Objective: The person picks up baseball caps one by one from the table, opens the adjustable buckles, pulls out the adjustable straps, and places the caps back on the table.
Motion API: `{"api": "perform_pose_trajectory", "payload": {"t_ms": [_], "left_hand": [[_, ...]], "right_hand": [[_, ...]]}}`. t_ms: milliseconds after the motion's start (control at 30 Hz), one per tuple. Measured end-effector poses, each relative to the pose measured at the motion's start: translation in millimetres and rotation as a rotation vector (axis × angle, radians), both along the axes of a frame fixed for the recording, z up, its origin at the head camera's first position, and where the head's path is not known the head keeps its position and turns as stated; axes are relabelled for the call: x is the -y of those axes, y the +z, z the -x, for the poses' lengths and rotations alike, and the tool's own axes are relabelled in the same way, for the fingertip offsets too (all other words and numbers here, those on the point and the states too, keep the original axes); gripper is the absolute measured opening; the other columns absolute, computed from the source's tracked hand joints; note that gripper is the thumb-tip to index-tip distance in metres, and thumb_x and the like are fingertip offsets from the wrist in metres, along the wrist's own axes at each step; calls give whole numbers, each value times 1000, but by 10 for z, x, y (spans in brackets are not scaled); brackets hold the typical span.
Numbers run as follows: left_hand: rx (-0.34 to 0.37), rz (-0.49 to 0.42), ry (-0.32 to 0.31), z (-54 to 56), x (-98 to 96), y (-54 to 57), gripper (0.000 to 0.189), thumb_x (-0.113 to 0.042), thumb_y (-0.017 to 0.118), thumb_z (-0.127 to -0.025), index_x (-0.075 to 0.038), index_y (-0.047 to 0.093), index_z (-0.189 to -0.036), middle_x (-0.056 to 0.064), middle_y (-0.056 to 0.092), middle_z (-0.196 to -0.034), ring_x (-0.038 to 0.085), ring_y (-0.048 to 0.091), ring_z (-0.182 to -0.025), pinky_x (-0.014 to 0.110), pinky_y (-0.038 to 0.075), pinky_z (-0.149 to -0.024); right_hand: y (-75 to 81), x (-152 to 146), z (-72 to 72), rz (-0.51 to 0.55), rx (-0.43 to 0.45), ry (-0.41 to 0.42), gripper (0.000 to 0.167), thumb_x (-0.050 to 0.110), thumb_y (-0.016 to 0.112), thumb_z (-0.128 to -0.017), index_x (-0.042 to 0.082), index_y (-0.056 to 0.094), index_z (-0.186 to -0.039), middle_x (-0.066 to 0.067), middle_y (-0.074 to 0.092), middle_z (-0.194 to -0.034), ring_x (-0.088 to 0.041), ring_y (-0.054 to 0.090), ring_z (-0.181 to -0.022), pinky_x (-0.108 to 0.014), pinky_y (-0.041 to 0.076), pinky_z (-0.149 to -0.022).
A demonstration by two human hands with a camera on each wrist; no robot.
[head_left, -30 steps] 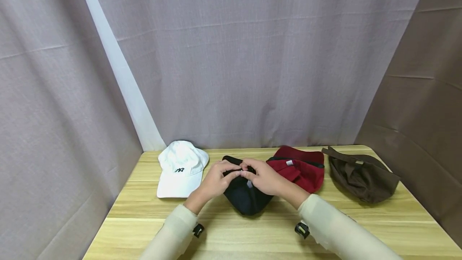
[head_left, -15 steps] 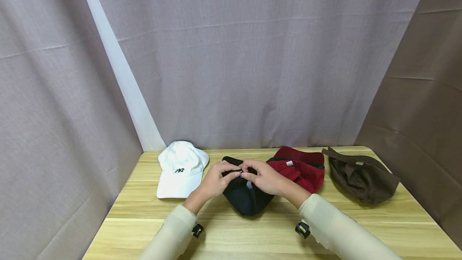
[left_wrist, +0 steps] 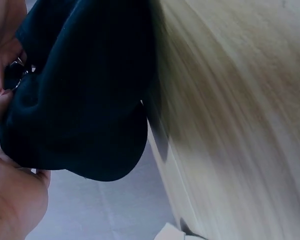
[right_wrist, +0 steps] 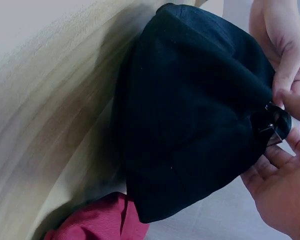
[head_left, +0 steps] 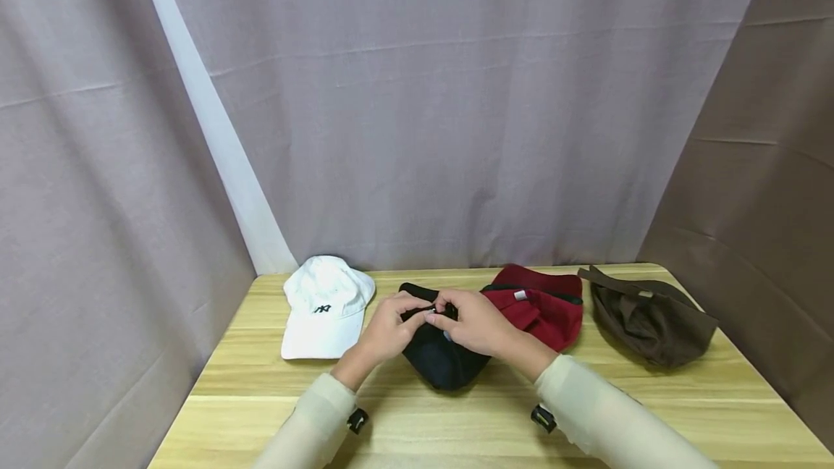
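Note:
A black cap [head_left: 446,366] lies on the table with its back opening facing up between both hands. My left hand [head_left: 388,324] pinches the strap at the opening from the left, thumb and index finger together. From the other side my right hand [head_left: 478,323] pinches the strap, its thumb tip close to the left fingertips. A small metal buckle [right_wrist: 274,131] shows at the fingertips in the right wrist view. The cap's brim [left_wrist: 110,169] is visible in the left wrist view. Fingers partly hide the strap, so how it runs through the buckle is unclear.
A white cap [head_left: 329,306] with a dark logo lies at the left. Right behind my right wrist is a red cap [head_left: 550,317], close to the black one. Farther right rests a brown cap [head_left: 651,324]. Grey curtains [head_left: 443,129] stand behind the wooden table [head_left: 443,433].
Both hands stay at the strap. My right thumb has shifted slightly left toward the left fingertips, now covering more of the light tag on the cap. The other caps have not moved.

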State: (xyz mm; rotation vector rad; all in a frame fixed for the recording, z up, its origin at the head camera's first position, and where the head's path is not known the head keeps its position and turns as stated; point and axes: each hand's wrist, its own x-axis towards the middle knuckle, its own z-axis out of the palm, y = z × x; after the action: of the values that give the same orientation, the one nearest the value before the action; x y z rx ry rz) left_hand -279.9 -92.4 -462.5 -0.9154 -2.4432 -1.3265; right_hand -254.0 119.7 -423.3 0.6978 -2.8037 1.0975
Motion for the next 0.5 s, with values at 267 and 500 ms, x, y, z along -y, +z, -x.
{"api": "perform_pose_trajectory", "payload": {"t_ms": [267, 500], "left_hand": [[15, -22, 0, -18, -15, 12, 21, -15, 74, -100, -9, 82, -119, 6, 82, -113, 20, 73, -104, 29, 58, -91], [16, -49, -21, -5, -18, -11, 20, -15, 76, -99, -9, 83, -116, 6, 82, -113, 19, 74, -105, 28, 59, -92]], "right_hand": [[-10, 17, -18, -34, -57, -2, 25, 32, 70, -104, 23, 55, -86, 7, 56, -76, -6, 45, -60, -23, 38, -57], [-8, 3, -23, -22, -57, 36, 23, 29, 67, -106, 22, 54, -87, 6, 54, -79, -6, 41, -63, -22, 37, -61]]}}
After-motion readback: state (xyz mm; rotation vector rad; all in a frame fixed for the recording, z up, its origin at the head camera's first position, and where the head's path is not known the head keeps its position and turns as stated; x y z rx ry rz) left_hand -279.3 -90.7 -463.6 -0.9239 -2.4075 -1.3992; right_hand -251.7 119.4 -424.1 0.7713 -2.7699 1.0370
